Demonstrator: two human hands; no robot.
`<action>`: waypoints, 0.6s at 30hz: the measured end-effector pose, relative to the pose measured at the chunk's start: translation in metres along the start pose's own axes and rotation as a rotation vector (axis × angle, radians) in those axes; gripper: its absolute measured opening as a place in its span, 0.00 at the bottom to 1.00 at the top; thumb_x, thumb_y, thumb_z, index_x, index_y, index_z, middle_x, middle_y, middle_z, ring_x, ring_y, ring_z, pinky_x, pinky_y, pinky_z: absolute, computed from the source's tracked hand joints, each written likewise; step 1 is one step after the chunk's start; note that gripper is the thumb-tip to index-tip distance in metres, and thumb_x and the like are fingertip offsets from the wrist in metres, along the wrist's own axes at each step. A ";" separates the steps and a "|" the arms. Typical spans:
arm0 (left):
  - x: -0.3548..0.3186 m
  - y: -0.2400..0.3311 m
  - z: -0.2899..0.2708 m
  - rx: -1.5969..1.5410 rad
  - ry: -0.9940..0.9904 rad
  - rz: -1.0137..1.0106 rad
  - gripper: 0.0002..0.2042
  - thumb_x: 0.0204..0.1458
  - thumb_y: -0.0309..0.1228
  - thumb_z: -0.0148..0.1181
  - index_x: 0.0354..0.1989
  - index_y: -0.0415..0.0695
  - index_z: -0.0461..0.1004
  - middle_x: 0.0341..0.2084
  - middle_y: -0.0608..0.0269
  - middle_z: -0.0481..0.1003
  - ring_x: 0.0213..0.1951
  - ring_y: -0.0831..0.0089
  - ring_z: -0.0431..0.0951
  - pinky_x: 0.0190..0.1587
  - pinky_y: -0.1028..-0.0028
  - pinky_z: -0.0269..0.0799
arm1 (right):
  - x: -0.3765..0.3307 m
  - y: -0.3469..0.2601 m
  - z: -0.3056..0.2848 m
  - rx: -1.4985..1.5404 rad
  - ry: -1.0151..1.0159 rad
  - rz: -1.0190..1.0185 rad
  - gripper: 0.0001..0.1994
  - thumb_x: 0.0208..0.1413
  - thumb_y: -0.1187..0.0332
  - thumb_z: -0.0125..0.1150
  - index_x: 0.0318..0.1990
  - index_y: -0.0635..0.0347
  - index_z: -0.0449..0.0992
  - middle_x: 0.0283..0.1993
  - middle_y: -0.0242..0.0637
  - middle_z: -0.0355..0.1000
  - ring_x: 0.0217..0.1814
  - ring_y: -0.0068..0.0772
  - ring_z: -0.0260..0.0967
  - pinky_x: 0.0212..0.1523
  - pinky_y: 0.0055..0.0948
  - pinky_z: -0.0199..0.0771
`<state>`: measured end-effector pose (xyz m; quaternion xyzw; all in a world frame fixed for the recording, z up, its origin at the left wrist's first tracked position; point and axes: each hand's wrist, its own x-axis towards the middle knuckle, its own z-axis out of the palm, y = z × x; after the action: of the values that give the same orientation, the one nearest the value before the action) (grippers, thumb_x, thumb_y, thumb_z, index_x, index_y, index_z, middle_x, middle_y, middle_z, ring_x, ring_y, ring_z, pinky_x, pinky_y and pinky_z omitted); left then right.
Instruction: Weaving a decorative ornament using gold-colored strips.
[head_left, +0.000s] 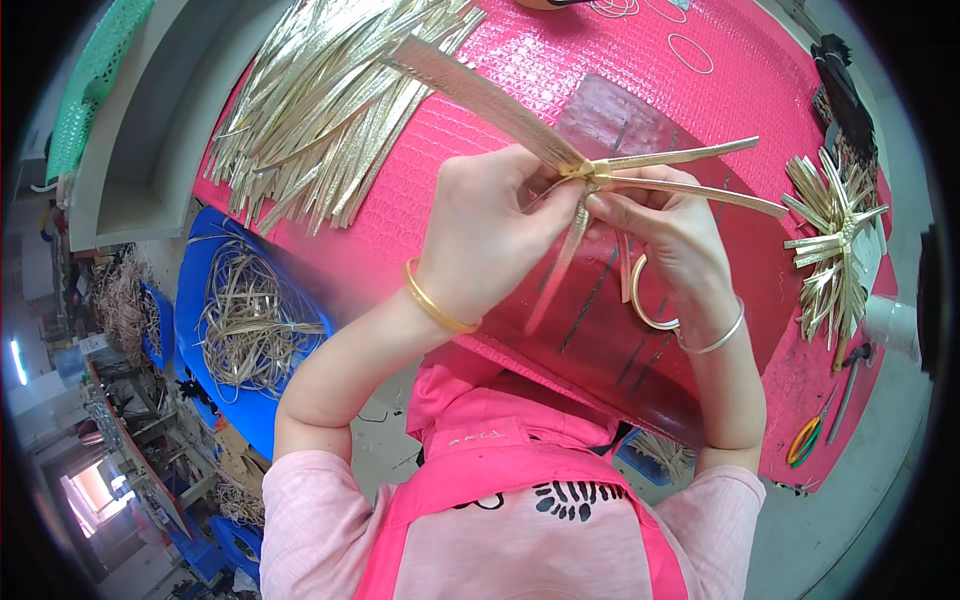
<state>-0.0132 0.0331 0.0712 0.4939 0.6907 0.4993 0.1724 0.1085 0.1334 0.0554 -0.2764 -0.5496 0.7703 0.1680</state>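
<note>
My left hand (490, 235) and my right hand (668, 232) meet above a pink table (520, 60). Between them they pinch a bundle of flat gold strips (600, 175) at its tied middle. The strips fan out from that knot: a broad one runs up to the left, two run out to the right, one hangs down. A pale ring (645, 300) hangs under my right palm. Each wrist wears a bangle.
A big heap of loose gold strips (320, 110) lies at the table's far left. Finished gold strip bundles (835, 235) sit at the right edge, with pliers (848, 385) and rubber bands (803, 440) nearer. A blue bin of strip scraps (250, 320) stands to the left, below the table.
</note>
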 end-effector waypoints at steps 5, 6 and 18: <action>0.005 0.008 -0.020 -0.278 -0.279 -0.384 0.08 0.43 0.24 0.51 0.30 0.32 0.71 0.18 0.62 0.72 0.20 0.81 0.70 0.23 0.83 0.65 | 0.000 0.009 0.005 -0.111 0.003 -0.158 0.08 0.41 0.77 0.57 0.32 0.66 0.72 0.29 0.33 0.70 0.32 0.18 0.65 0.32 0.15 0.64; 0.007 0.009 -0.025 -0.279 -0.278 -0.384 0.08 0.43 0.24 0.51 0.30 0.32 0.71 0.18 0.62 0.72 0.20 0.81 0.70 0.23 0.83 0.65 | -0.001 0.010 0.005 -0.132 0.007 -0.210 0.07 0.41 0.77 0.57 0.32 0.66 0.72 0.28 0.31 0.70 0.31 0.17 0.65 0.31 0.15 0.64; 0.009 -0.013 -0.032 0.096 -0.123 0.473 0.08 0.34 0.21 0.58 0.26 0.36 0.72 0.18 0.59 0.71 0.19 0.69 0.71 0.25 0.76 0.68 | -0.008 0.011 0.008 0.517 -0.222 0.073 0.05 0.45 0.75 0.54 0.31 0.66 0.69 0.28 0.35 0.69 0.26 0.19 0.65 0.26 0.16 0.66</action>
<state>-0.0470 0.0237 0.0767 0.6787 0.5672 0.4615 0.0687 0.1104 0.1191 0.0491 -0.1578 -0.3394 0.9161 0.1438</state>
